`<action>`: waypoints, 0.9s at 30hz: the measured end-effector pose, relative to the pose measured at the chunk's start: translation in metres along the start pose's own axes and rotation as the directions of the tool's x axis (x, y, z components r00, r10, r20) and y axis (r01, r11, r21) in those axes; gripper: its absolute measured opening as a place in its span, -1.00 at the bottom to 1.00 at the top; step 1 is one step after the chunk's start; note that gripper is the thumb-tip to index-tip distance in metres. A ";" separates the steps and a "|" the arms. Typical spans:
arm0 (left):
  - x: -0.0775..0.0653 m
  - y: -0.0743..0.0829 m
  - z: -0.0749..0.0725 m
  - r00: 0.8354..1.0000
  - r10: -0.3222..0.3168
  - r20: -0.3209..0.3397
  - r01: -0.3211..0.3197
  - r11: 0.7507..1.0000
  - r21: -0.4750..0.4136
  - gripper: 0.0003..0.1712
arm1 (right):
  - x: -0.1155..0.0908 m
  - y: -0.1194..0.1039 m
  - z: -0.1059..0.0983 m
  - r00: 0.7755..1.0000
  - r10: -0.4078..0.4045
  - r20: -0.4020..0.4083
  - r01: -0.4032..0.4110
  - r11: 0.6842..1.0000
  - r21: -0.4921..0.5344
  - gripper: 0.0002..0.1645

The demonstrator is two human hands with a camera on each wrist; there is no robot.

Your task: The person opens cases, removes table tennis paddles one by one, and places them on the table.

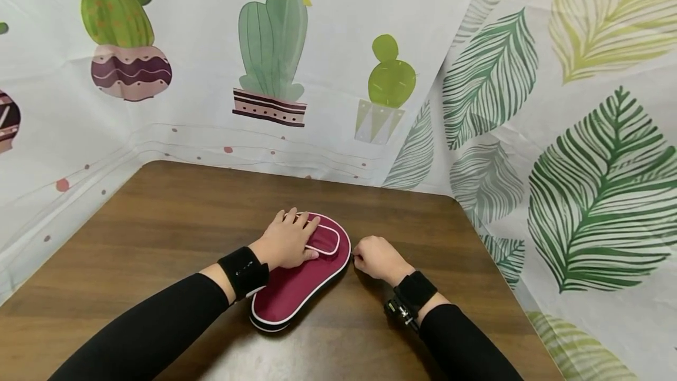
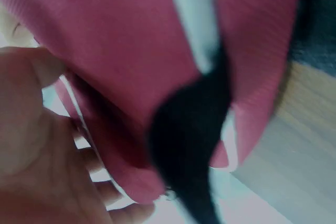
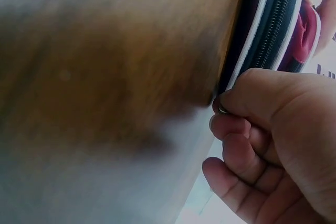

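A dark red zip case (image 1: pixel 296 293) with white piping and black sides, shaped like a table tennis bat cover, lies flat on the wooden table. My left hand (image 1: pixel 288 243) rests on its upper part, fingers spread beside a white-edged pocket (image 1: pixel 329 240). At the case's right edge, my right hand (image 1: pixel 381 258) has curled fingers. The right wrist view shows its thumb and forefinger pinching a small zipper pull (image 3: pixel 223 109), mostly hidden by the fingers. From there the black zipper (image 3: pixel 275 19) runs along the side wall.
The brown table (image 1: pixel 211 204) extends around the case. A white cloth backdrop (image 1: pixel 201 63) printed with cacti and leaves stands behind and at the right. Each wrist wears a black band; a small device (image 1: pixel 400 312) sits at the right one.
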State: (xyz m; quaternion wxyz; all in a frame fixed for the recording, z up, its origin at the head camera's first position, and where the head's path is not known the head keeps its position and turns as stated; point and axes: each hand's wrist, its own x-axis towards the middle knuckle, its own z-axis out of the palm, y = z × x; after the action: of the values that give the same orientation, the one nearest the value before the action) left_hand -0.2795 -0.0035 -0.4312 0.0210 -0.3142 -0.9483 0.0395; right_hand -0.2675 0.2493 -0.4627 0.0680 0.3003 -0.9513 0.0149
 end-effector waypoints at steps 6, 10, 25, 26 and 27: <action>-0.002 -0.011 0.003 0.994 0.097 -0.049 -0.100 0.993 -0.064 -0.15 | 0.001 0.000 0.000 1.000 -0.013 -0.003 0.013 1.000 -0.006 -0.61; 0.000 -0.013 0.006 0.990 0.123 -0.073 -0.126 0.992 -0.032 -0.26 | 0.002 0.000 0.000 1.000 -0.010 0.008 0.010 1.000 -0.009 -0.61; 0.002 0.001 0.008 0.994 -0.025 -0.111 0.036 0.994 0.100 -0.39 | 0.001 -0.002 0.001 0.998 -0.059 -0.015 0.058 0.998 -0.018 -0.57; 0.002 0.001 0.008 0.994 -0.037 -0.106 0.048 0.993 0.107 -0.39 | 0.001 -0.003 0.001 0.998 -0.063 -0.019 0.063 0.998 -0.017 -0.57; 0.002 0.002 0.008 0.993 -0.045 -0.107 0.057 0.992 0.113 -0.39 | 0.001 -0.003 0.001 0.997 -0.067 -0.021 0.067 0.998 -0.018 -0.57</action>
State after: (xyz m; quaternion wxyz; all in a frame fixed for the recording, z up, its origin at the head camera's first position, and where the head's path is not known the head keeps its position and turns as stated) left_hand -0.2807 -0.0012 -0.4389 0.0895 -0.2899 -0.9497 0.0774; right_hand -0.2668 0.2459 -0.4631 0.0815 0.3313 -0.9400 0.0076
